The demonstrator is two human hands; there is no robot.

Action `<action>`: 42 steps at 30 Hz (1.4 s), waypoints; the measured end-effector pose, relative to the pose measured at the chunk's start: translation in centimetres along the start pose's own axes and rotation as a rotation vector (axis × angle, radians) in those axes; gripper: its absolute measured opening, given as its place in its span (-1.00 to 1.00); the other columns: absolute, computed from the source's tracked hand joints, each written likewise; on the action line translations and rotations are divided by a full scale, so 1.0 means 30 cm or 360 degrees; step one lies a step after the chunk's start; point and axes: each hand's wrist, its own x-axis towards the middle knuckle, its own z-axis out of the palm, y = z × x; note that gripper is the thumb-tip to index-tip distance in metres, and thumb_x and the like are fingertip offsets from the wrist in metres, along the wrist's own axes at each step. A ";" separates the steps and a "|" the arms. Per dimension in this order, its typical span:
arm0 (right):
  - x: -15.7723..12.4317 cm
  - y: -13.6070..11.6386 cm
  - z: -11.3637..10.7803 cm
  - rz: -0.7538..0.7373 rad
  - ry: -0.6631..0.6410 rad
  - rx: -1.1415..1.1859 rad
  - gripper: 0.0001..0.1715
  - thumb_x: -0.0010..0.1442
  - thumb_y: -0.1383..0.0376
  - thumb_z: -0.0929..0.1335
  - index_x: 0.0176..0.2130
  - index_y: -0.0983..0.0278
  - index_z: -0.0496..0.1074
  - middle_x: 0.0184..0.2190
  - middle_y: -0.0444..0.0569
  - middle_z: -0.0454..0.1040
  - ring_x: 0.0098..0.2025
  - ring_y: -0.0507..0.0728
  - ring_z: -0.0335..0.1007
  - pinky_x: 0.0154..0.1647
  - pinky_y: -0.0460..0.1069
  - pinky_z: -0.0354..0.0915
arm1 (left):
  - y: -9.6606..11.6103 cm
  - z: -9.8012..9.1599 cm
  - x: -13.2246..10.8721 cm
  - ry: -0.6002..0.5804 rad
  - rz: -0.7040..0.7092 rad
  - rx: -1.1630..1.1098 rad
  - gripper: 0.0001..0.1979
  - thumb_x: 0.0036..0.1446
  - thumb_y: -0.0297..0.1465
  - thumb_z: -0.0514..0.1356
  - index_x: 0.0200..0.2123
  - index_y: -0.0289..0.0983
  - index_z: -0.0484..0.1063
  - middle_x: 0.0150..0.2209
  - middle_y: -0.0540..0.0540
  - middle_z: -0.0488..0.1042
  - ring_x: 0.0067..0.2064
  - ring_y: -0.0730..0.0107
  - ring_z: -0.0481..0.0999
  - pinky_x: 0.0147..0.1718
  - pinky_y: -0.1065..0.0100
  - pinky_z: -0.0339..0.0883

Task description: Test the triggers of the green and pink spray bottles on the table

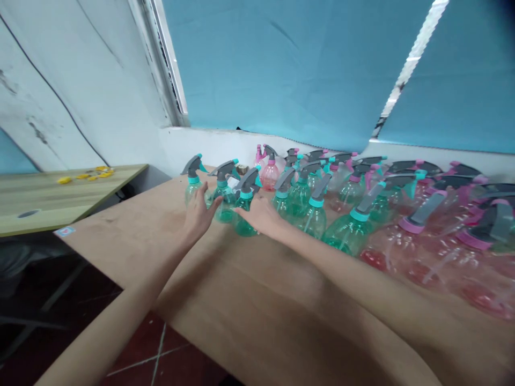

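Many spray bottles with grey triggers stand packed on a brown table (225, 300): green ones at the near left, pink ones at the right and back. My left hand (198, 213) reaches out with fingers stretched, touching a green bottle (222, 197) and close to the leftmost green bottle (193, 181). My right hand (259, 214) lies against the base of another green bottle (245, 206), fingers curved round its right side; the grip itself is hidden behind the bottle.
A second, lighter wooden table (48, 195) stands to the left with small yellow pieces (86, 174) on it. A white wall ledge and blue window blinds (289, 69) run behind the bottles. Dark floor lies below the table's left edge.
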 end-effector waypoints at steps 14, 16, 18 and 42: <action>-0.112 -0.009 -0.012 0.0025 0.0046 -0.0194 -0.19 0.19 -0.07 0.30 0.11 0.56 0.22 -0.09 0.45 0.46 -0.03 0.48 0.45 -0.10 0.22 0.32 | 0.120 -0.032 -0.153 -0.0017 -0.0128 -0.0245 -0.55 0.16 -0.16 0.16 0.05 -0.28 0.31 0.05 -0.29 0.42 0.10 -0.05 0.41 -0.02 -0.06 0.38; -0.153 0.005 -0.024 -0.0009 0.0016 -0.0171 -0.18 0.17 -0.10 0.30 0.09 0.53 0.23 -0.16 0.40 0.50 -0.10 0.48 0.49 -0.18 0.21 0.34 | 0.204 -0.050 -0.180 -0.0104 -0.0134 -0.0327 -0.55 0.22 -0.12 0.10 0.03 -0.32 0.34 0.04 -0.32 0.43 0.09 -0.05 0.43 0.00 -0.06 0.36; -0.206 0.027 -0.039 -0.0044 -0.0021 -0.0132 -0.15 0.14 -0.13 0.31 0.08 0.52 0.21 -0.27 0.32 0.54 -0.17 0.48 0.51 -0.27 0.19 0.36 | 0.287 -0.067 -0.205 -0.0258 -0.0128 -0.0428 -0.55 0.25 -0.11 0.07 0.05 -0.30 0.35 0.04 -0.28 0.46 0.03 -0.01 0.49 -0.01 -0.03 0.38; -0.767 0.455 -0.319 -0.0113 0.0079 -0.0044 -0.34 0.14 -0.15 0.33 -0.01 0.27 0.29 -0.17 0.13 0.53 -0.17 0.32 0.49 -0.21 0.20 0.39 | 0.903 0.221 -0.394 -0.1063 0.0263 -0.1211 -0.71 0.13 -0.42 0.12 -0.04 -0.22 0.34 -0.15 -0.11 0.49 -0.13 0.20 0.53 -0.10 0.14 0.43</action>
